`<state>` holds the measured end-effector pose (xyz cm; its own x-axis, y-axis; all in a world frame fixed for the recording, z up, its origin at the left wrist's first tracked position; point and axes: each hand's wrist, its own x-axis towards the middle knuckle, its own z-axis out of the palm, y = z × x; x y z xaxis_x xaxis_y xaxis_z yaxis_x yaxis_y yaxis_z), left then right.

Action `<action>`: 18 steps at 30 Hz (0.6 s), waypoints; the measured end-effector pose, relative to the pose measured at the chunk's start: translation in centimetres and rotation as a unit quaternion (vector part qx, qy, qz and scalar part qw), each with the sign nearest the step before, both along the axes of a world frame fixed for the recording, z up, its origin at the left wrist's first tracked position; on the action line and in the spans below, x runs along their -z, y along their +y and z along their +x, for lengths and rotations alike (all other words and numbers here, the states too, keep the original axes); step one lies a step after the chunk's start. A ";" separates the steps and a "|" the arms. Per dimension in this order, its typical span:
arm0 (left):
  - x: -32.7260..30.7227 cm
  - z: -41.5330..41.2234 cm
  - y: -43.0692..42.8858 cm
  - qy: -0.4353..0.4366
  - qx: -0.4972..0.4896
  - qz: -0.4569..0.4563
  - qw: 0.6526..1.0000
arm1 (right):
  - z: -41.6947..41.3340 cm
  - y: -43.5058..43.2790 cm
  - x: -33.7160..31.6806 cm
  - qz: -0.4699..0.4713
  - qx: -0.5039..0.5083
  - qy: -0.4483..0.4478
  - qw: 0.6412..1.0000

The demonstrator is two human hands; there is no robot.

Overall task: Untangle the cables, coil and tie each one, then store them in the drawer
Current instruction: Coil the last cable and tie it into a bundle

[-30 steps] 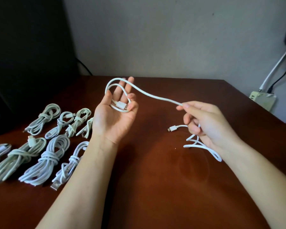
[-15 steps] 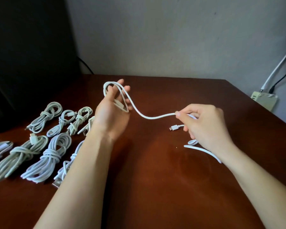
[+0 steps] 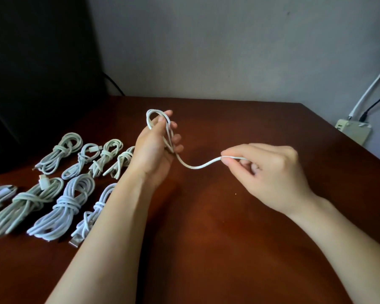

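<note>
White cable sideways, left hand to right hand, seemingly slack

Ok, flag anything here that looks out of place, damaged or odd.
Nothing stands out. Tied bundles lie in two rows at the left of the desk; the one loose cable runs from loops held in the left hand to the right hand, which pinches it.

There's the left hand raised over the dark reddish-brown wooden table, loops of a thin white cable wound round its fingers; the right hand pinches the sagging strand near it. Eight tied white cable bundles lie in two rows at the left.
</note>
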<state>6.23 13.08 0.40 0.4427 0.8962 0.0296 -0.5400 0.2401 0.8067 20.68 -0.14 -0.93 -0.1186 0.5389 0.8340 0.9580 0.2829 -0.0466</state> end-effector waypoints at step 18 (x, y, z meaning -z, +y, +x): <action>0.8 0.3 -2.0 0.201 0.275 0.144 0.929 | -0.8 -0.3 -1.2 -0.002 -0.082 0.182 0.980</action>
